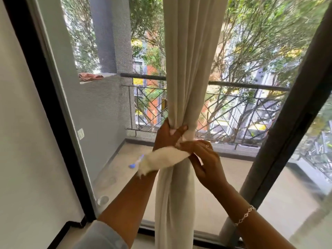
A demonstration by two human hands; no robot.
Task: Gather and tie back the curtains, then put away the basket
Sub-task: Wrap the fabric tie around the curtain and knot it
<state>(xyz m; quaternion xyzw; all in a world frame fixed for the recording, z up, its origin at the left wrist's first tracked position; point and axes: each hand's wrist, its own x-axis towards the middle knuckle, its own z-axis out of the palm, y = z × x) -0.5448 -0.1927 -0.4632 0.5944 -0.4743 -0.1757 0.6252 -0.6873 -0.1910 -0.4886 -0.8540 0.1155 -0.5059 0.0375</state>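
Observation:
A cream curtain (186,69) hangs bunched into one column in front of the glass balcony door. My left hand (166,136) grips the gathered curtain at its waist, fingers wrapped round it. A white tie-back strip (161,160) runs round the bunch there, and its loose end lies across my left wrist. My right hand (203,159) pinches the tie-back just right of the bunch. No basket is in view.
A dark door frame (45,105) stands at the left, with a white wall left of it. Another dark frame post (287,123) slants at the right. Beyond the glass lie a balcony floor (125,168), a metal railing (242,108) and trees.

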